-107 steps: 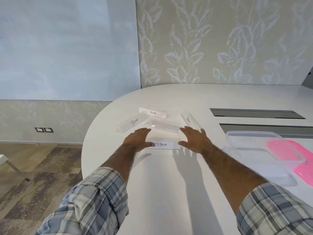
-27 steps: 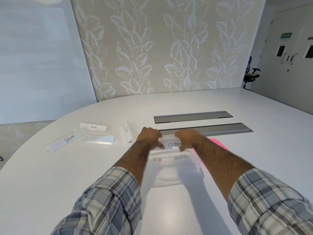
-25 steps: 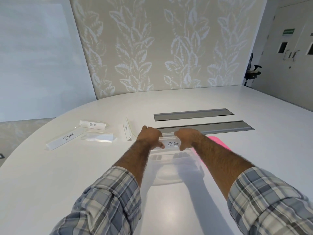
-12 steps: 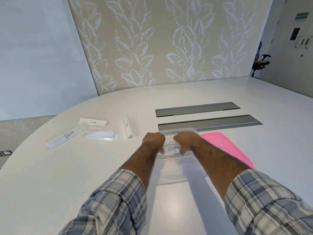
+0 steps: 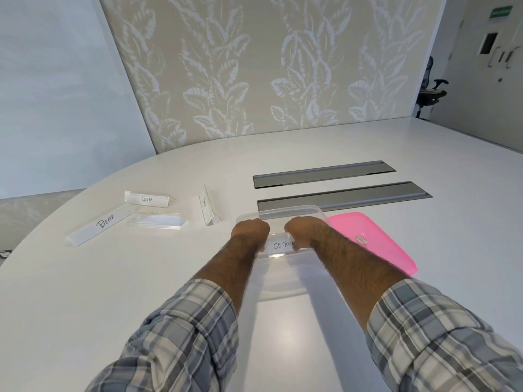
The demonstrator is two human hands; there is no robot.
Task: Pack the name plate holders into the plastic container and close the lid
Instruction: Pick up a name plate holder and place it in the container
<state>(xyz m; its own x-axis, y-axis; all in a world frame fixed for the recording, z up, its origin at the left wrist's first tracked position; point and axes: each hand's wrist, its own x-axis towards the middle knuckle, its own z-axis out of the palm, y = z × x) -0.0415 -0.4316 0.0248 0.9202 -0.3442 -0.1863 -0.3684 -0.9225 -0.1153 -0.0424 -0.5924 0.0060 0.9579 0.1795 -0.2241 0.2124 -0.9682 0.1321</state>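
1. White oval table [image 5: 113, 278] lies under everything we see. Above it our fingers are curled, knuckles up, mostly hidden behind the backs of our hands.
2. Our left hand [image 5: 250, 230] grips the left end of the OSTRICH name plate holder [image 5: 278, 246]. Our right hand [image 5: 304, 232] grips its right end and covers the last letter of the label.
3. That holder is level between the hands, label towards us, inside the mouth of the clear plastic container [image 5: 291, 208]. We cannot tell whether it touches the bottom.
4. The container stands on the table straight ahead of us. Its far rim shows beyond our knuckles and its near wall shows between our forearms.
5. Plaid sleeves [image 5: 184, 335] cover our arms up to mid-forearm.
6. A pink lid [image 5: 373, 244] lies flat on the table just beside the container's right side, partly behind our right forearm.
7. Left of the container, apart from it, four more holders rest on the table:
   - an upright holder [image 5: 205, 207], nearest, seen almost end-on
   - a blank clear holder [image 5: 157, 221]
   - the BEAR holder [image 5: 99, 226], just beside the blank one
   - the PANDA holder [image 5: 147, 199], behind them
8. Beyond the container two grey cable hatches [image 5: 322, 174] are set into the tabletop.
9. Farther back stands a leaf-patterned wall [image 5: 254, 66], with an office chair [image 5: 430, 93] at its right end.
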